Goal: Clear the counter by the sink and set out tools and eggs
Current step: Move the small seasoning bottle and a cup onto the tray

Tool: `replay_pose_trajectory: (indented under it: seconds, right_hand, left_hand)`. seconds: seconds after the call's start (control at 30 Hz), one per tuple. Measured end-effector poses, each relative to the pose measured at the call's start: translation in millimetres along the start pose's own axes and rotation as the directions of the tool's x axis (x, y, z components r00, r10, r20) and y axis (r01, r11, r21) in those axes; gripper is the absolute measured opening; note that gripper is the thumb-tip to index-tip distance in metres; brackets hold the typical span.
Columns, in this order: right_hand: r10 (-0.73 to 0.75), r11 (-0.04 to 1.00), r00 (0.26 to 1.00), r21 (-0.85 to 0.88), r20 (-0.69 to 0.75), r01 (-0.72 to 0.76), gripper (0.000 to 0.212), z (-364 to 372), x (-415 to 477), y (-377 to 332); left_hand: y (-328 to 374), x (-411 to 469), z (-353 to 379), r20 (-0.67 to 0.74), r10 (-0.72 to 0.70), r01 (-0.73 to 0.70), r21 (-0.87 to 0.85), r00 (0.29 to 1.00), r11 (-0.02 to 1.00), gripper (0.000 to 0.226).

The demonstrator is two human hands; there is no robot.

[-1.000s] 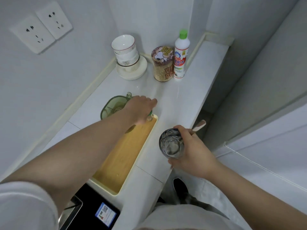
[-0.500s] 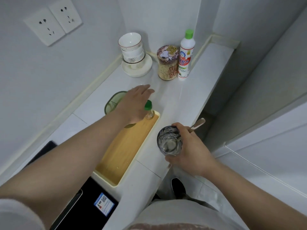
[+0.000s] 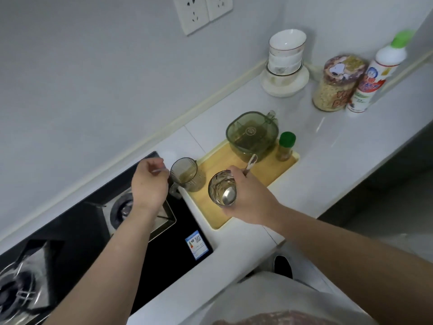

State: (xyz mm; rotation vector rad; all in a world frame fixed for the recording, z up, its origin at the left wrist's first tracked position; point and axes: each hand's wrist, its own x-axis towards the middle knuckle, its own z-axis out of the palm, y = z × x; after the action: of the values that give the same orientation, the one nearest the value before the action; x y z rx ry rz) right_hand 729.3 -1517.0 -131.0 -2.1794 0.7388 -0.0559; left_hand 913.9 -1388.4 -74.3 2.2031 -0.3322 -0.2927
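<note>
Two hands work over a white counter [image 3: 328, 165] below a grey wall [image 3: 93, 78], with a black hob [image 3: 178, 226] at left. Right hand [image 3: 248, 198] curls round a glass [image 3: 219, 184] with a spoon [image 3: 251, 161] in it, above the wooden tray [image 3: 269, 171]. Left hand [image 3: 150, 184] pinches a thin metal piece [image 3: 160, 170] beside the green jug [image 3: 187, 174] on the tray's left corner.

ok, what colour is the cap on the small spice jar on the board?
Green cap, shown clearly in the head view.

A glass [image 3: 221, 186] with a spoon [image 3: 251, 161] was gripped by the right hand [image 3: 248, 200] over the wooden board [image 3: 269, 174]. A thin silvery utensil [image 3: 160, 170] was pinched by the left hand [image 3: 148, 186], just beside a tinted measuring cup [image 3: 187, 174] standing at the board's stove-side end.
</note>
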Motion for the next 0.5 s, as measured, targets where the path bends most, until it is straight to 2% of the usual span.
replay_pose_trajectory:
  seconds: [0.13, 0.23, 0.5]
  right_hand:
    - [0.033, 0.999, 0.999, -0.031, 0.011, -0.032, 0.098, 27, 20, -3]
    - [0.069, 0.998, 0.998, -0.006, -0.011, -0.069, 0.097, 38, 28, 2]
    - [0.109, 0.994, 0.994, -0.03, -0.015, -0.109, 0.1, 35, 45, 10]
  left_hand:
    - [-23, -11, -10, -0.002, -0.084, 0.084, 0.04, 0.996, 0.996, 0.025]
    - [-31, -18, -12, 0.037, -0.103, 0.1, 0.077, 0.994, 0.992, 0.03]
    - [-50, -30, -15, 0.097, -0.15, 0.14, 0.104, 0.984, 0.985, 0.027]
